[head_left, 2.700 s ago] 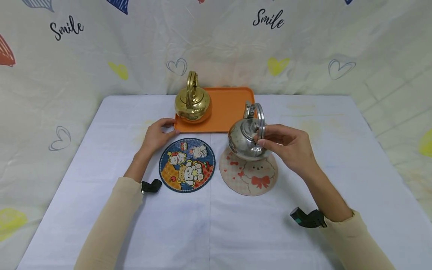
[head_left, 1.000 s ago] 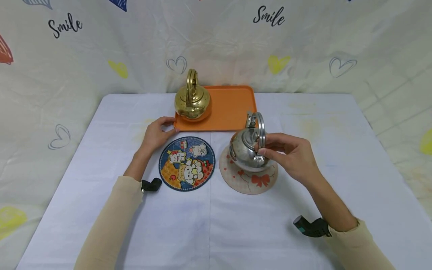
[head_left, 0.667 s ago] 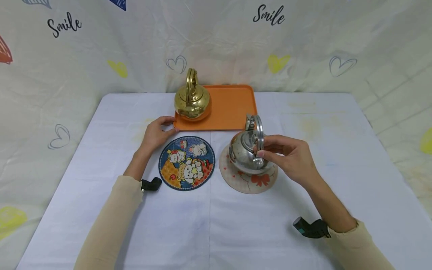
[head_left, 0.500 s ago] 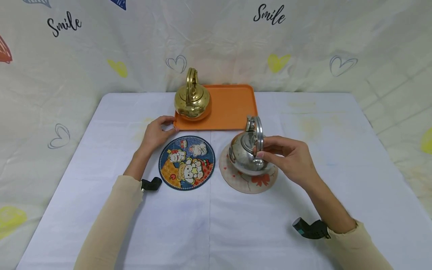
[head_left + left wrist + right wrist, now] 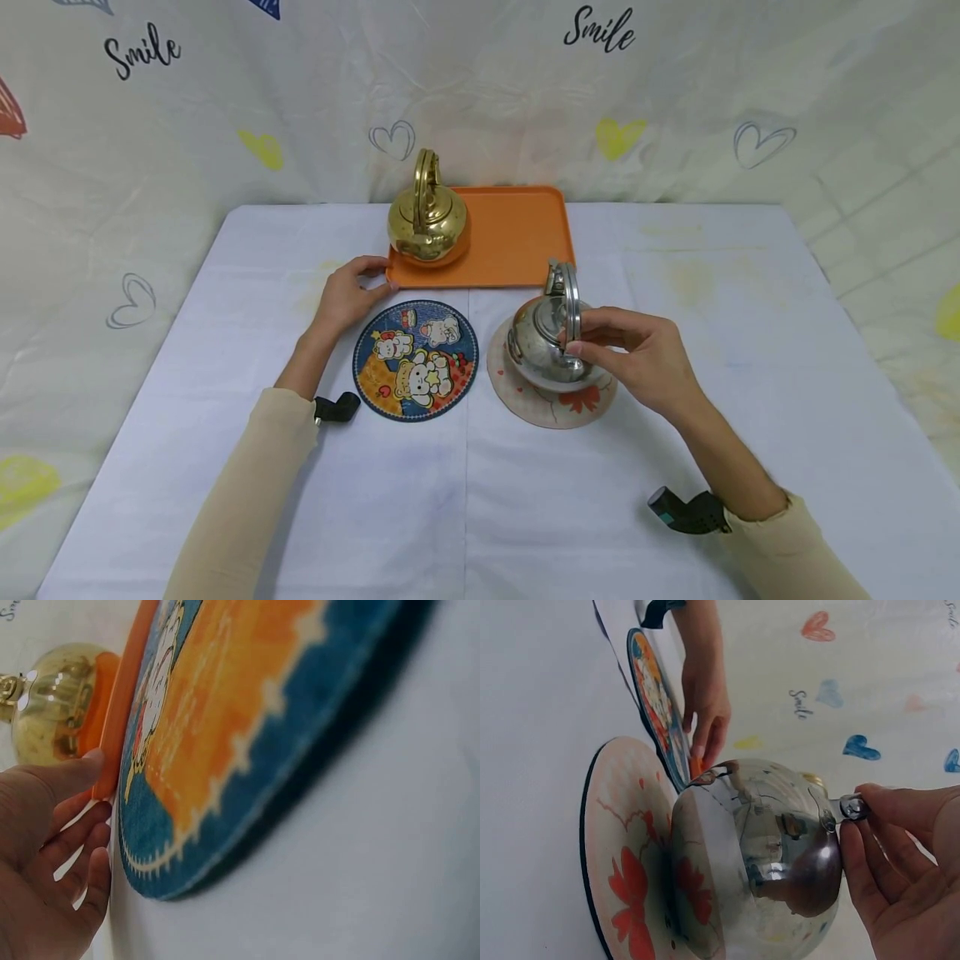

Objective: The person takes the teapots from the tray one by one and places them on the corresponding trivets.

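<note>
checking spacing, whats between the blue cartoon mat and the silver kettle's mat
Nothing: in the head view only a narrow strip of bare white tablecloth separates the blue cartoon mat from the beige bear mat under the silver kettle.

Both arms wear long, cream-beige sleeves ending short of the wrists, and a small black camera unit is strapped at each wrist, the right hand's (image 5: 637, 362) showing a teal patch, the left hand's (image 5: 347, 296) plain black.
</note>
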Demonstrator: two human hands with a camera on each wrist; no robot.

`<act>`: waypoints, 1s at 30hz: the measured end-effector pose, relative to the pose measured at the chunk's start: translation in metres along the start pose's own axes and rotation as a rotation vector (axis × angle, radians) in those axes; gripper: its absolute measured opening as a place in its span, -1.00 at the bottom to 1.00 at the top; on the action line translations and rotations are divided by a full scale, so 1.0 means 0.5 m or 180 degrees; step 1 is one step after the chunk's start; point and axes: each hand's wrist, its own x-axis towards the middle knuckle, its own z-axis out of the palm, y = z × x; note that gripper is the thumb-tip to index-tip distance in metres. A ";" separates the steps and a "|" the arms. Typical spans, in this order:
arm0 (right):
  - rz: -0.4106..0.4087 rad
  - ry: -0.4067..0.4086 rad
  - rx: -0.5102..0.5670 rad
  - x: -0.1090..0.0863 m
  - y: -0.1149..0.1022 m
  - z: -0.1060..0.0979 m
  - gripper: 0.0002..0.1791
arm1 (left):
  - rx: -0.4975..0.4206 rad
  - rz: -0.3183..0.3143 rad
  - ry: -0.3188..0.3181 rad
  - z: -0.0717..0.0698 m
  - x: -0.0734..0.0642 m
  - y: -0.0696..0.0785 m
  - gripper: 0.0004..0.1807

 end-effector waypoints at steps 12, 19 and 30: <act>0.0184 -0.0132 -0.0120 -0.008 -0.007 0.007 -0.74 | -0.0002 -0.0020 -0.0011 0.003 0.000 -0.001 -0.46; 0.0245 -0.0187 -0.0203 -0.017 -0.008 0.014 -0.75 | -0.0012 -0.0025 -0.0011 0.003 -0.001 0.000 -0.45; 0.0245 -0.0217 -0.0308 -0.025 -0.004 0.015 -0.76 | 0.0031 0.0001 0.0012 0.002 0.001 0.002 -0.44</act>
